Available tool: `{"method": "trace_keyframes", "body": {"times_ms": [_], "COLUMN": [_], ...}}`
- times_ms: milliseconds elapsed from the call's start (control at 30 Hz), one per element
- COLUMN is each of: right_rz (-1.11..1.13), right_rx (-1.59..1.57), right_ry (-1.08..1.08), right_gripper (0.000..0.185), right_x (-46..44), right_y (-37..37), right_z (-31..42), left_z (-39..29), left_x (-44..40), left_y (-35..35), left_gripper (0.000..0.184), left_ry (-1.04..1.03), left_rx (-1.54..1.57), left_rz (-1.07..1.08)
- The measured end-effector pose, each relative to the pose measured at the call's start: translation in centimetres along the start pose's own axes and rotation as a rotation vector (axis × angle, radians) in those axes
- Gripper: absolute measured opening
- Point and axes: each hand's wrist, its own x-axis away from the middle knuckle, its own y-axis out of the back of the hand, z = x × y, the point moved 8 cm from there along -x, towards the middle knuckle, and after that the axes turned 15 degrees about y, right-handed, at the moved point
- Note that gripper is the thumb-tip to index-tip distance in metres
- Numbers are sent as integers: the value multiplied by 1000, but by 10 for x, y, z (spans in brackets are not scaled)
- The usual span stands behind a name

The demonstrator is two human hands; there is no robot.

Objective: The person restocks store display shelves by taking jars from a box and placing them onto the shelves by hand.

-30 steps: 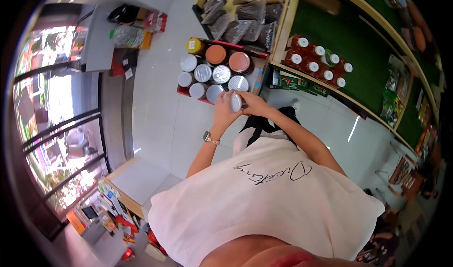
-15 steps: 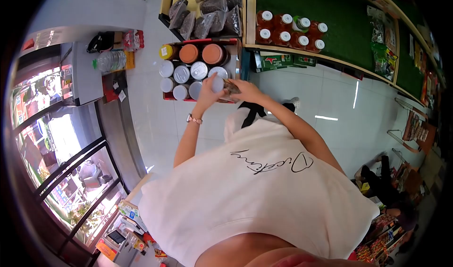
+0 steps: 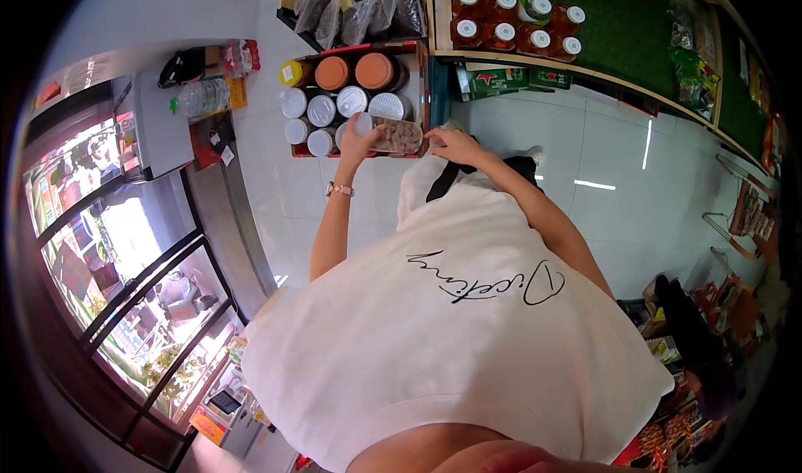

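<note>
My left hand [image 3: 357,141] is wrapped round the white-lidded end of a clear jar [image 3: 401,137] with brown chunky contents. The jar lies tipped sideways over the front right corner of a red box [image 3: 294,150], its base toward my right hand. My right hand [image 3: 455,146] is just off that base, fingers curled. A small pale greenish thing [image 3: 452,126] shows behind its knuckles; what the fingers hold, I cannot make out. In the box stand several jars with silver lids [image 3: 352,100] and white lids [image 3: 321,142], two with orange lids [image 3: 375,71] and one with a yellow lid [image 3: 291,73].
Bagged dark goods [image 3: 359,22] lie in the wooden display beyond the box. Jars of reddish-brown contents with white lids [image 3: 504,33] stand on a green-lined shelf [image 3: 601,22] at right. Green cartons [image 3: 493,78] sit beneath it. Water bottles [image 3: 203,97] are at left.
The jar has turned from lid-up to lying sideways, showing its clear side. My right hand has moved right, off the jar, while my left hand keeps its hold.
</note>
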Motion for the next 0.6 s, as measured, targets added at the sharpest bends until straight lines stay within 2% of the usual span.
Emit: {"method": "trace_keyframes", "body": {"times_ms": [167,467,567,600], "right_rz": [-36,-11,-19,-38], "right_rx": [-41,-7,-24,-35], "right_ry": [-25,1,-31,-40], "right_gripper": [37,35,36,36], "right_x": [-9,-10,2,6], "right_y": [7,-2,-5,-4], "right_z": [3,-12,-24,-30], "left_z": [-32,-40,-53,-50], "left_x": [41,52,77,80], "left_y": [6,-4,-26,-37], "left_gripper": [85,84,84,85], "left_ry": [-75,80,-102,-154], "left_rx": [-177,-172,-344,-337], "left_rz": [-263,-315,-408,-375]}}
